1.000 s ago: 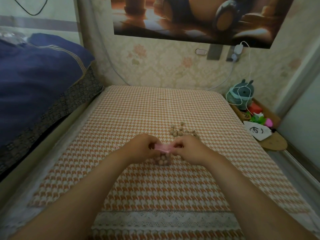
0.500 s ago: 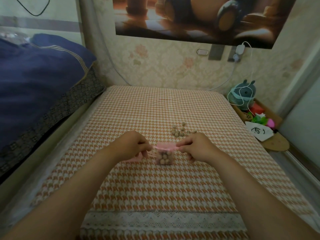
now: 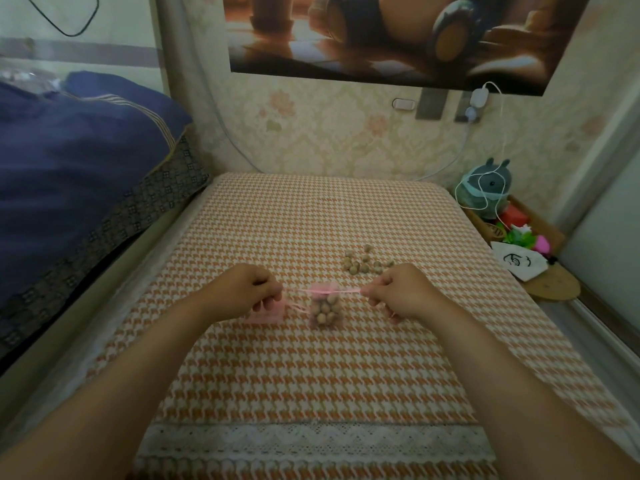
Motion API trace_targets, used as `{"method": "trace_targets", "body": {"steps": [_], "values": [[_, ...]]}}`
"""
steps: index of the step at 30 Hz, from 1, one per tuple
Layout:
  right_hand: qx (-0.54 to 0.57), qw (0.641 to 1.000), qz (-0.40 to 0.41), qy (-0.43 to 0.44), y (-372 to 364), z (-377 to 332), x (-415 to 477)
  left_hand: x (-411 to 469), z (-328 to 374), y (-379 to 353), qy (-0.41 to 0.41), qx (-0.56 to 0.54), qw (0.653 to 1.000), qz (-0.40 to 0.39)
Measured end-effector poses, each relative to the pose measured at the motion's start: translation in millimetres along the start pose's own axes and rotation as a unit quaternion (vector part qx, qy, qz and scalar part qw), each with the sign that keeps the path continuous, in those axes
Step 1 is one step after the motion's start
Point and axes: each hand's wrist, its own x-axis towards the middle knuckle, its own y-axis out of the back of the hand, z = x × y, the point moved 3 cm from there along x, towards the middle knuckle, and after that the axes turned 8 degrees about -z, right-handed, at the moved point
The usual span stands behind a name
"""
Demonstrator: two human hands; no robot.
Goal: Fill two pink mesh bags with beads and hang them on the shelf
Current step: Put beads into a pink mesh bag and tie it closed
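Pink mesh, half hidden under the left hand (image 3: 242, 292), is all that shows of the second bag (image 3: 265, 311), so its contents cannot be made out. Between the hands, the filled bag (image 3: 323, 308) rests on the houndstooth desk (image 3: 311, 375), packed with tan beads, its neck gathered. Each hand's fingers pinch one end of its pink drawstring (image 3: 346, 291), stretched sideways to the right hand (image 3: 401, 291). Loose beads (image 3: 363, 261) lie just beyond, some behind that hand.
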Motion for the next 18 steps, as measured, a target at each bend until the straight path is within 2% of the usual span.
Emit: {"method": "trace_targets", "body": {"steps": [5, 14, 16, 18], "values": [[-0.044, 0.998, -0.042, -0.032, -1.1, 4.8, -5.3, -5.7, -2.6, 1.1, 0.004, 0.05, 0.999, -0.015], [-0.031, 0.995, -0.08, -0.053, -0.9, 6.0, -6.9, -12.3, 0.1, 1.7, 0.002, 0.076, 0.997, -0.02], [-0.046, 0.995, -0.079, -0.031, -0.4, 4.6, -7.8, -13.9, 2.9, 1.4, -0.009, 0.062, 0.998, -0.006], [-0.062, 0.994, -0.091, -0.002, -0.1, 2.3, -9.1, -14.9, 9.9, -2.8, -0.03, -0.017, 0.999, 0.015]]}}
